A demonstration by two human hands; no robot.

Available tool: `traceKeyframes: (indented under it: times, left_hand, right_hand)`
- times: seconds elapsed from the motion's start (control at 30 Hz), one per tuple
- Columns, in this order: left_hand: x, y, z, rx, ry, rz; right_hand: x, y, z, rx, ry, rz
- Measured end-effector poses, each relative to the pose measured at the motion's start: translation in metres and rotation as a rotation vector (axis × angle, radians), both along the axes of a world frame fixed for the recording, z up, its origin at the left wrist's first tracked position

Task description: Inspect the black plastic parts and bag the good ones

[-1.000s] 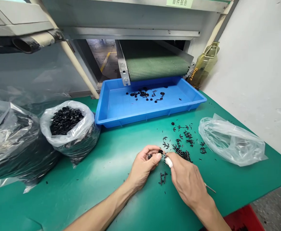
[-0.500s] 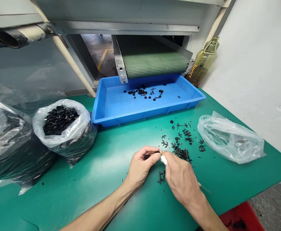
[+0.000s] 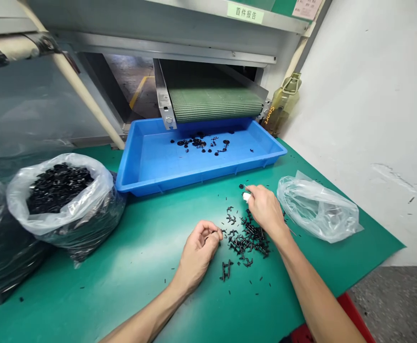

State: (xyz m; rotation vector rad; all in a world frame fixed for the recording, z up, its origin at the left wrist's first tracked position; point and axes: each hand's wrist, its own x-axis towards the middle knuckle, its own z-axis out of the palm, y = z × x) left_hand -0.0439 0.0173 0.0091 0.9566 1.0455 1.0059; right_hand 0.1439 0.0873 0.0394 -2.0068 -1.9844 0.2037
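My left hand (image 3: 199,252) rests low over the green table, its fingers curled round a small black plastic part that is mostly hidden. My right hand (image 3: 267,207) is farther forward, at the far side of a pile of small black plastic parts (image 3: 247,238). It is closed on a thin tool with a white-wrapped part (image 3: 247,196); the thin end shows behind the hand. A small round black piece (image 3: 241,186) lies just beyond my right fingertips. Two joined black pegs (image 3: 226,270) lie on the near side of the pile.
A blue tray (image 3: 201,178) with scattered black pieces stands under a green conveyor belt (image 3: 215,102). To the left are plastic bags of black parts (image 3: 65,190). A crumpled clear bag (image 3: 319,209), a bottle (image 3: 283,105) and a red container (image 3: 354,314) are on the right.
My right hand has moved away from my left hand, forward over the far side of the pile, keeping the white-wrapped tool. My left hand stays curled. The view has shifted.
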Motion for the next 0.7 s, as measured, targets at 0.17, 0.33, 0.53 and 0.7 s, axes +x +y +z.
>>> traceKeyframes:
  times: [0.17, 0.33, 0.53, 0.7]
  left_hand:
    - [-0.004, 0.002, 0.0, -0.032, -0.138, -0.005]
    - [-0.001, 0.004, 0.001, -0.069, -0.186, 0.059]
    - [-0.003, 0.003, -0.007, -0.068, -0.251, 0.035]
    - [-0.005, 0.003, -0.004, -0.077, -0.293, 0.016]
  right_hand:
    - [0.002, 0.035, -0.005, -0.027, 0.002, 0.015]
    - [-0.016, -0.01, 0.005, -0.01, 0.127, 0.199]
    - [-0.045, -0.07, 0.009, -0.018, 0.409, 0.294]
    - [-0.037, -0.084, 0.011, -0.008, 0.301, 0.341]
